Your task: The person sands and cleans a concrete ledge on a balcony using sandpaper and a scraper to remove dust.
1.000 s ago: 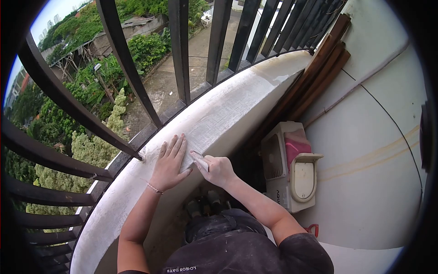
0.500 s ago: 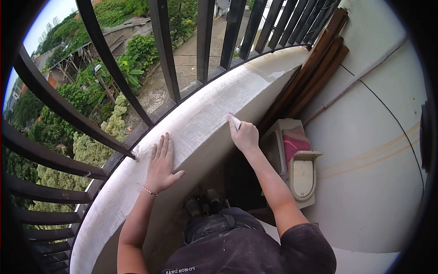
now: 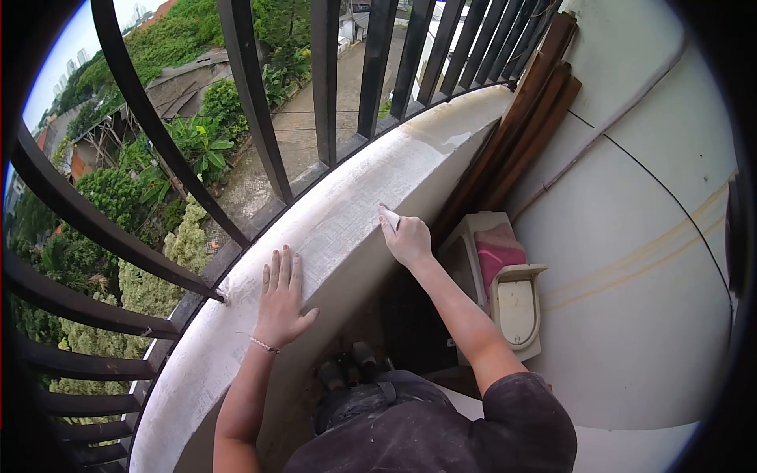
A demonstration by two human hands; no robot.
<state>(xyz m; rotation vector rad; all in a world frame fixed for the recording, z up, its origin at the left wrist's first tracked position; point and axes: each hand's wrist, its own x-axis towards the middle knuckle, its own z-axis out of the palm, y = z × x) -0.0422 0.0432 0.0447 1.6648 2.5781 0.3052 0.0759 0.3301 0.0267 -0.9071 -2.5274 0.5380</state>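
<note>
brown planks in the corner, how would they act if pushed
The brown planks look stiff, running long without visible sag. Their flat sides suggest they would slide or topple rather than roll. No tie shows around them, so one might shift without the others.

No text, label, brand, number or sign can be read. A small dark mark point(image 3: 517, 338) stands near the rounded lower edge of the recessed cream panel point(image 3: 516, 307) beside the pink item point(image 3: 500, 257); it is too small to tell whether it is lettering.
</note>
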